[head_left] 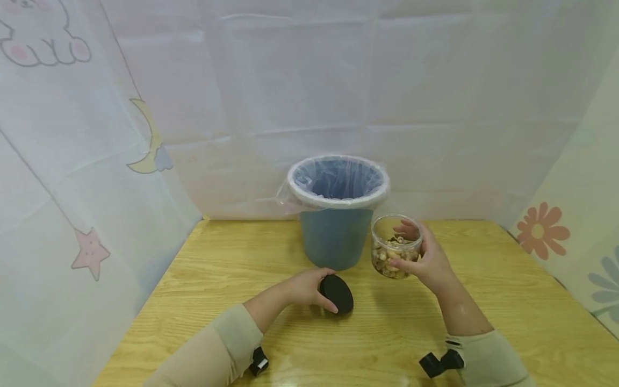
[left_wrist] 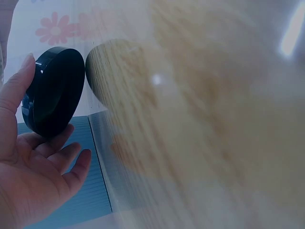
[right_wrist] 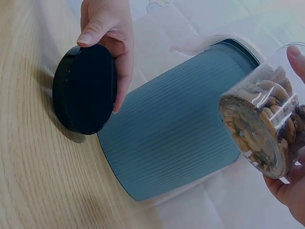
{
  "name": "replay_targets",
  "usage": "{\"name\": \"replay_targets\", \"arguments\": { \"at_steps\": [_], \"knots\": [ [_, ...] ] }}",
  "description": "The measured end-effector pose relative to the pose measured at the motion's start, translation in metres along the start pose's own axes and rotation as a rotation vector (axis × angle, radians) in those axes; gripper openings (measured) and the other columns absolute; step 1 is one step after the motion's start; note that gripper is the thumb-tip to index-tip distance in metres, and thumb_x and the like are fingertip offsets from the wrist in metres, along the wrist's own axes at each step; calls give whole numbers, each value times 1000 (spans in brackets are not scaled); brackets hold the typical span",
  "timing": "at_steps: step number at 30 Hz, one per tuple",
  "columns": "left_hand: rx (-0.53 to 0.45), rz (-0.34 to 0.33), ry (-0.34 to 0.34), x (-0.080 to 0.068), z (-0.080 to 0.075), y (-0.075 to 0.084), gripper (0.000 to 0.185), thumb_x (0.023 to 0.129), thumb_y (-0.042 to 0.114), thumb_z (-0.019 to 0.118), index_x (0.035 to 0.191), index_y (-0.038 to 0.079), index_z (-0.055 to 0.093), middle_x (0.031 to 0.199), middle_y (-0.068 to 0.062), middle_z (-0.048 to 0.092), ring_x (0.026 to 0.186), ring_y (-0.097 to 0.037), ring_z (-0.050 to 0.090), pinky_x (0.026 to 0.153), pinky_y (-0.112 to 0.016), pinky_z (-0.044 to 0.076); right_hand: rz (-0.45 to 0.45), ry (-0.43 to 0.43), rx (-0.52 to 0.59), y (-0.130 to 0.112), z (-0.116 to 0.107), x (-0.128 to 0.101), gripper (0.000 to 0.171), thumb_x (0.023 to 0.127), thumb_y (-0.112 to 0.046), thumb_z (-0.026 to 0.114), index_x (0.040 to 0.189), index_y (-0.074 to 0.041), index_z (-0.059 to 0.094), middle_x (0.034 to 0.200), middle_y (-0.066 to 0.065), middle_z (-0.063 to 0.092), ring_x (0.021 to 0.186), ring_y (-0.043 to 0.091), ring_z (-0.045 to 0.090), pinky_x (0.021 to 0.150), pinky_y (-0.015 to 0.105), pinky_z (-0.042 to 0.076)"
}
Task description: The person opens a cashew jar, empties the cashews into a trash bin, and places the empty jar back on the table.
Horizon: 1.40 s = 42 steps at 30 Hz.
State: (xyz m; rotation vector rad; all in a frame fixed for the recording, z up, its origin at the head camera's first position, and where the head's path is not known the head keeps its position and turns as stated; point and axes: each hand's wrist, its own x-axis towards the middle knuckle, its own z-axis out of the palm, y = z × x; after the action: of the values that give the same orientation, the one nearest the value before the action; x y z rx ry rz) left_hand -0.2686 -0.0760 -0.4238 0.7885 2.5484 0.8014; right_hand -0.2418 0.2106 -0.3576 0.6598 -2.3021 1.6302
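Observation:
My left hand [head_left: 309, 290] holds a round black lid [head_left: 337, 294] on edge, just above the wooden table [head_left: 203, 290]. The lid [left_wrist: 55, 90] stands between thumb and fingers in the left wrist view, and the right wrist view shows it [right_wrist: 86, 90] tilted against the tabletop. My right hand [head_left: 425, 260] grips an open clear plastic jar [head_left: 395, 246] partly filled with nuts, lifted a little off the table right of the bin. The jar [right_wrist: 259, 131] shows its bottom in the right wrist view.
A blue ribbed waste bin [head_left: 337, 215] lined with a clear plastic bag stands at the back middle of the table, close behind both hands. White cloth with cartoon prints hangs on the left, back and right.

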Motion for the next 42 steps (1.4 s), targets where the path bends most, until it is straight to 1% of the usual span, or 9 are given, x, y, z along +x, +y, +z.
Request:
{"name": "replay_targets", "arguments": {
  "at_steps": [4,9,14,19,24,29,36,42],
  "knots": [
    [11,-2,0,0,2,0,95,66,51,75,141,11,33,140,-2,39,126,-20,40,99,-35,36,11,1,-13,1,0,-2,83,73,2,74,139,-5,26,129,18,42,111,16,46,80,14,43],
    [6,-21,-1,0,1,-1,94,67,50,75,142,12,32,141,-1,38,126,-21,39,99,-37,36,0,-6,9,3,1,-1,83,73,5,73,140,-3,24,128,19,41,111,15,46,81,14,43],
    [13,-25,1,0,-1,-2,92,67,49,76,141,13,33,138,-2,42,123,-21,43,97,-36,38,-10,3,-3,3,2,1,82,72,4,73,139,-5,26,127,18,43,110,13,47,80,14,43],
    [29,-29,-1,1,-2,-3,92,68,47,77,140,11,34,136,-3,43,122,-20,43,98,-36,38,-7,2,-2,2,2,2,83,72,4,73,139,-3,25,128,18,43,111,12,46,80,15,44],
    [27,-42,-7,2,-2,-3,92,67,45,78,140,11,33,137,-3,42,123,-20,42,98,-35,37,-8,1,0,2,1,1,83,72,5,73,139,-2,24,127,19,42,111,11,46,80,14,43],
    [47,-44,-22,1,0,-3,93,67,45,78,141,10,33,140,-4,40,125,-20,40,99,-35,36,0,2,-7,1,1,0,83,73,3,73,139,-1,23,128,17,42,112,12,46,80,14,43],
    [54,-52,-34,0,0,1,93,67,43,79,141,10,33,141,-3,38,127,-19,38,101,-33,35,-5,3,-1,1,1,0,82,73,4,73,139,-4,25,127,18,42,112,14,46,81,14,43],
    [69,-31,-51,1,0,1,94,66,42,80,141,10,33,141,-2,38,127,-18,38,100,-32,35,-12,5,35,2,1,-1,80,73,7,71,139,-8,27,127,20,41,111,13,46,80,14,44]
  ]
}}
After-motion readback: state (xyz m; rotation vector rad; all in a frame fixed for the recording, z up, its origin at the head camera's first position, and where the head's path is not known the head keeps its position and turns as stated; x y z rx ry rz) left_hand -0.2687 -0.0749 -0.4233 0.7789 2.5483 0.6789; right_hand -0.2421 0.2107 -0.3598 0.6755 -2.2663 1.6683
